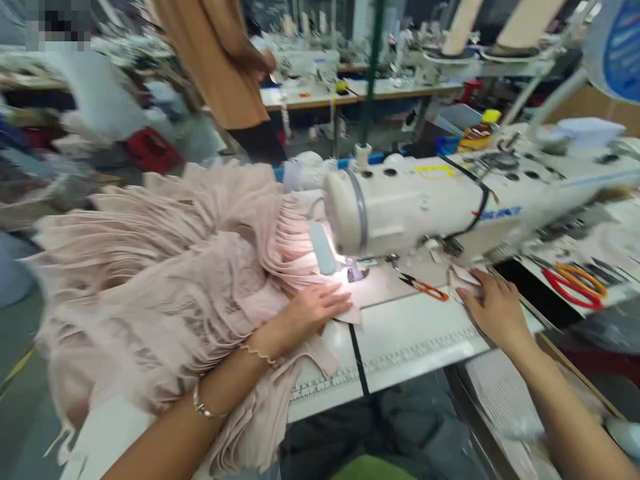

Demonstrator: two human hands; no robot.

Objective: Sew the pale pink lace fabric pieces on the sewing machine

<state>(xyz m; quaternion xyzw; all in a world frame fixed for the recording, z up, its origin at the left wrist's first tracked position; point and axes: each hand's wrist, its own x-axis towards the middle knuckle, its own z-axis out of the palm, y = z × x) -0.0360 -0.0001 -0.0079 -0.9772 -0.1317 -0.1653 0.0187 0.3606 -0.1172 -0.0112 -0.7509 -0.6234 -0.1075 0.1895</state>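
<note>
Many pink pieces piled, finished share unclear; left hand, fingers flat on fabric by sewing machine; right hand, fingers narrow on pale scrap.

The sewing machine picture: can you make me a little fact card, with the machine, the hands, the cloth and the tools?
Machine: cream-white sewing machine, its light shining by the needle
Cloth: pink cloth, lots of layers heaped left of the machine
Left hand: the left hand lies flat on cloth near the needle
Right hand: the right hand touches a small pale piece; its grip is unclear
Tools: orange-handled snips lie between the hands
Behind machine: yellow-capped bottle
</note>
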